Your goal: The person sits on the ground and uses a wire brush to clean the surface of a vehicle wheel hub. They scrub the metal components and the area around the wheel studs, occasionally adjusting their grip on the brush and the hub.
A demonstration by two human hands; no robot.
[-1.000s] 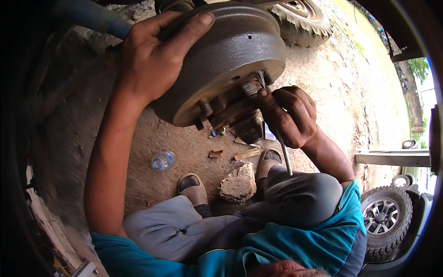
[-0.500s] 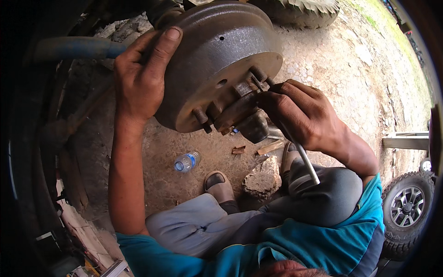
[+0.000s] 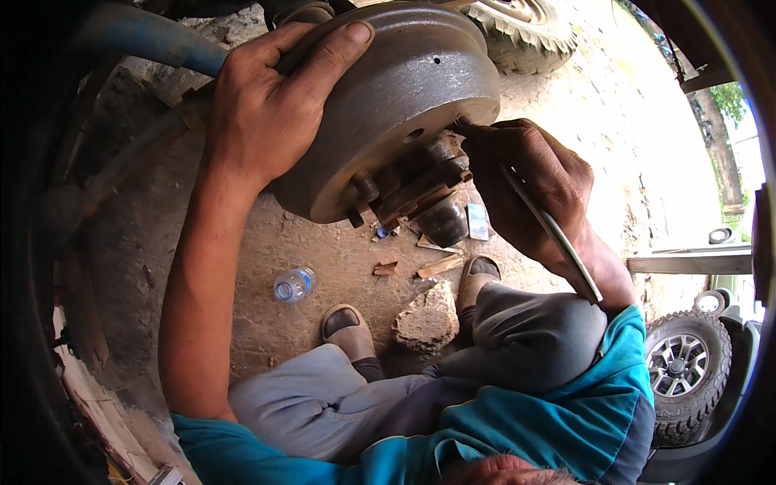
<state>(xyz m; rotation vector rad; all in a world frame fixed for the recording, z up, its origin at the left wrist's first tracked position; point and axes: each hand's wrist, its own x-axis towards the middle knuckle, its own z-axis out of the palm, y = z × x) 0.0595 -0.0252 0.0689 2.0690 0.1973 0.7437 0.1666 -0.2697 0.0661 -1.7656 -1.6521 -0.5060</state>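
Observation:
A grey metal brake drum [image 3: 380, 89] hangs in front of me with its flat face tilted down toward me. My left hand [image 3: 271, 105] grips its left side, thumb lying over the outer rim and the other fingers partly hidden behind. Threaded studs [image 3: 365, 187] stick out of the face around a rusty hub [image 3: 420, 190] with a rounded dark end. In my right hand [image 3: 529, 182] is a slim metal rod [image 3: 558, 234], its free end slanting down toward my knee. The fingertips of that hand are at the drum's right-hand stud, and hide the rod's other end.
A blue tube [image 3: 174, 44] runs in at upper left, and a loose tyre [image 3: 529, 36] lies beyond the drum. Below are a plastic bottle [image 3: 294, 284], wood scraps [image 3: 440, 266] and a rough stone block [image 3: 427, 317] between my feet. A wheeled vehicle [image 3: 687, 368] stands at right.
The view has shifted, and the drum looks slightly turned. My left hand's thumb reaches farther over the rim. My right hand has moved up against the stud, with the rod still in its grasp.

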